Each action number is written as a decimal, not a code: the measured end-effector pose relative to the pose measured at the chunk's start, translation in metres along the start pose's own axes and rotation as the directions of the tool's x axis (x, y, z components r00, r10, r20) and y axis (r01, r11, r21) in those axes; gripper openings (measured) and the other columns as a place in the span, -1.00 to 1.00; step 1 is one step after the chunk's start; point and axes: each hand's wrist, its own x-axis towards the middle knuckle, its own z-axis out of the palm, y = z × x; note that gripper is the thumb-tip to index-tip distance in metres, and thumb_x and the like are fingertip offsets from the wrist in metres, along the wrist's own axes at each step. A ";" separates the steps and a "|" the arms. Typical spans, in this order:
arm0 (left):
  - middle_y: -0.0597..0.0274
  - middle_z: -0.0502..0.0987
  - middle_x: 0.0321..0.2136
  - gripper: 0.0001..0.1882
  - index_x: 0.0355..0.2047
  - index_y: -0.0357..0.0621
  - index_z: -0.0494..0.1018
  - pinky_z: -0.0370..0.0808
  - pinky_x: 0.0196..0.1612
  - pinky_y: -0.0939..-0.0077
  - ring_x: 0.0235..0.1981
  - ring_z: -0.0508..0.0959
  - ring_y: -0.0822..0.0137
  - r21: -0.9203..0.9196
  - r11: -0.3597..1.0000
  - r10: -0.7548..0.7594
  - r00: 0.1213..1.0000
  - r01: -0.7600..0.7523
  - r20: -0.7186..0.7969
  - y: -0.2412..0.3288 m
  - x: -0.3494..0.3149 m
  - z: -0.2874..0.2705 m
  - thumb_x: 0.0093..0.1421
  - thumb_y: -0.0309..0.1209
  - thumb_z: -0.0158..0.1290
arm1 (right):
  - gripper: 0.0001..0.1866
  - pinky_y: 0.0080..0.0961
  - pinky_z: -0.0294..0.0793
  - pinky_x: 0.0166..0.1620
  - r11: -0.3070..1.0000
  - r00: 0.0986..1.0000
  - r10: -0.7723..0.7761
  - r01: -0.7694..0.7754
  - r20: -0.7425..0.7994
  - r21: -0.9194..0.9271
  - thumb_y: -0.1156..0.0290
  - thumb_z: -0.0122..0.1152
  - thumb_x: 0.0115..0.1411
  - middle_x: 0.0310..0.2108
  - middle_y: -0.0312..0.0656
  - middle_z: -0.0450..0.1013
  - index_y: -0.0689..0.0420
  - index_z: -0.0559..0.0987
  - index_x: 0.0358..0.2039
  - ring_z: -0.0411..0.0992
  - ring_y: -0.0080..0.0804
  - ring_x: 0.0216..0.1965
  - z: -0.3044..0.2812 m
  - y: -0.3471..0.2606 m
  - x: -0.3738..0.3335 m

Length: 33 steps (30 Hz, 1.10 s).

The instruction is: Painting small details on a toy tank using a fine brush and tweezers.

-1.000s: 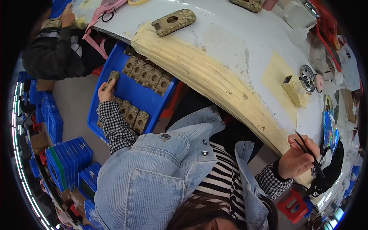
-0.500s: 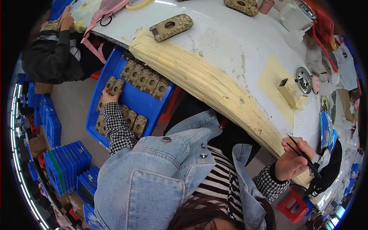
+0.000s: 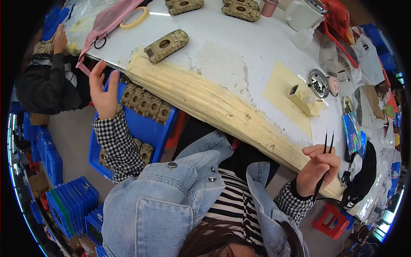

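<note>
Black tweezers (image 3: 325, 145) in the right hand (image 3: 316, 170), pinched between thumb and fingers, tips up and slightly apart, just outside the worktable's near edge. Left hand (image 3: 105, 97) holds nothing: fingers spread, thumb out, over the blue tray (image 3: 162, 135) and close to the table edge. Camouflage model-tank hulls (image 3: 145, 103) lie in the tray, one row side by side along the table side, round openings up; others partly hidden by the left sleeve.

One loose camouflage hull (image 3: 167, 45) lies on the worktable (image 3: 222, 36), slantwise near the edge, opening up. More at the far side, beside a dull pink cylinder (image 3: 269, 7).

Surface: white, stained and scuffed; front edge wrapped in creased yellowish tape (image 3: 201, 94). Upper left, a tape roll (image 3: 128, 26) beside a pink mesh bag (image 3: 110, 21). Right side, a small yellow box (image 3: 303, 103) near a round metal dish (image 3: 312, 78) holding dark bits.

Room: co-worker in a dark sleeve (image 3: 47, 88) at left; grey floor (image 3: 70, 132); stacked blue trays (image 3: 79, 203) lower left; red stool (image 3: 329, 220) lower right.
</note>
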 end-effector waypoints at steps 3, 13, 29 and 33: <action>-0.03 0.29 0.09 -0.25 0.18 -0.25 0.13 0.16 0.19 0.30 0.15 0.26 0.18 0.186 0.967 0.089 0.919 -0.172 0.385 0.051 0.016 0.037 0.04 -0.26 0.20 | -0.60 -0.57 0.30 -0.44 0.999 0.999 -0.012 0.010 -0.035 -0.046 0.06 0.00 0.25 -0.59 -0.15 0.28 0.20 0.35 -0.43 0.37 -0.37 -0.53 0.002 -0.006 -0.001; 0.13 0.44 -0.16 -0.49 -0.04 -0.32 0.31 0.37 -0.02 0.49 -0.14 0.45 0.33 -0.134 0.991 0.071 0.857 -0.002 0.510 0.087 0.020 0.066 -0.01 -0.50 0.20 | -0.57 -0.58 0.31 -0.33 0.973 0.975 0.053 -0.099 -0.217 -0.210 0.06 -0.11 0.30 -0.52 -0.12 0.40 0.24 0.41 -0.37 0.38 -0.45 -0.45 -0.048 -0.011 -0.017; 0.15 0.36 -0.12 -0.15 0.06 -0.26 0.19 0.37 -0.01 0.45 -0.08 0.41 0.31 -0.641 0.543 0.504 0.399 0.542 0.766 0.201 -0.071 0.129 -0.24 -0.43 0.40 | -0.49 -0.48 0.46 -0.26 0.995 0.973 0.046 -0.025 0.226 -0.093 0.29 0.55 -0.27 -0.20 0.10 0.43 0.13 0.31 -0.51 0.47 -0.18 -0.20 -0.006 -0.017 -0.009; 0.08 0.27 0.04 -0.02 0.16 -0.24 0.01 0.36 0.10 0.36 0.08 0.32 0.27 -0.581 0.176 0.448 0.461 0.795 0.766 0.198 -0.105 0.153 -0.17 -0.32 0.39 | -0.44 -0.38 0.44 -0.12 0.993 0.978 0.061 -0.039 0.199 -0.112 0.31 0.56 -0.27 -0.12 0.16 0.39 0.11 0.25 -0.47 0.42 -0.19 -0.10 0.000 -0.018 -0.007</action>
